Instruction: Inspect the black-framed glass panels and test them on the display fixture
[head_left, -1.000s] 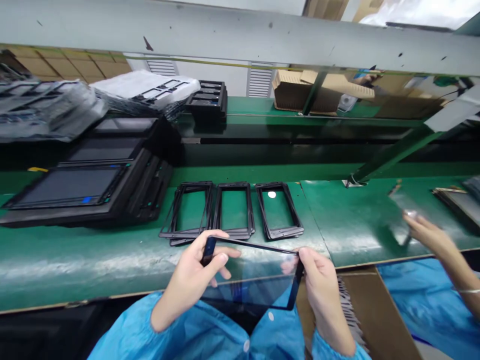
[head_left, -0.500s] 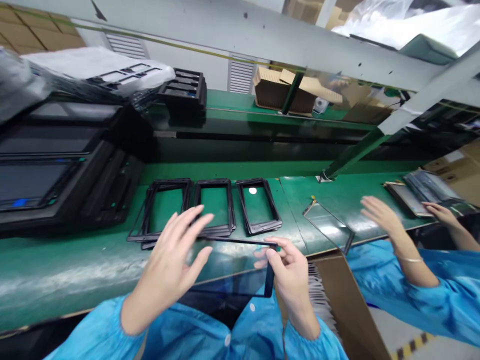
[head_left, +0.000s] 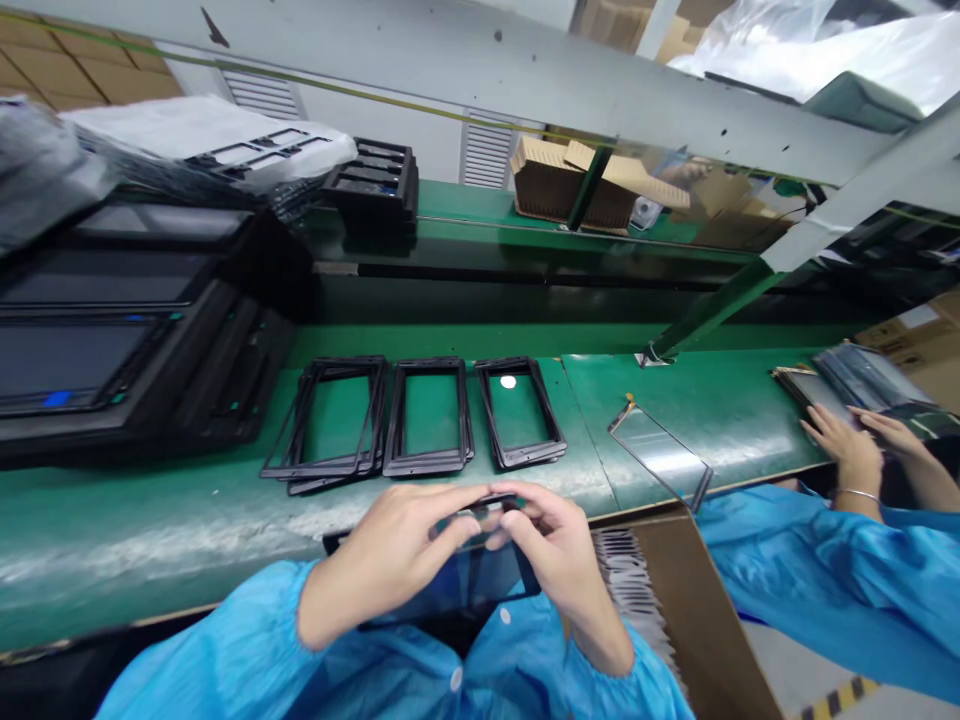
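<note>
My left hand (head_left: 390, 555) and my right hand (head_left: 551, 550) meet over a thin glass panel with a black border (head_left: 465, 590), held close to my chest at the near edge of the green bench (head_left: 150, 540). Fingers of both hands are curled and pinch the panel's top edge. Three stacks of black rectangular frames (head_left: 424, 415) lie on the bench just beyond my hands.
Black trays with dark screens (head_left: 112, 340) are stacked at the left. Another glass panel (head_left: 660, 450) lies on the bench to the right. A co-worker's hands (head_left: 855, 435) rest on panels at far right. A cardboard box (head_left: 675, 600) stands below the bench edge.
My left hand, open in the air half a second ago, has closed on the panel beside my right hand. The co-worker's hands moved away to the right, leaving a panel on the bench.
</note>
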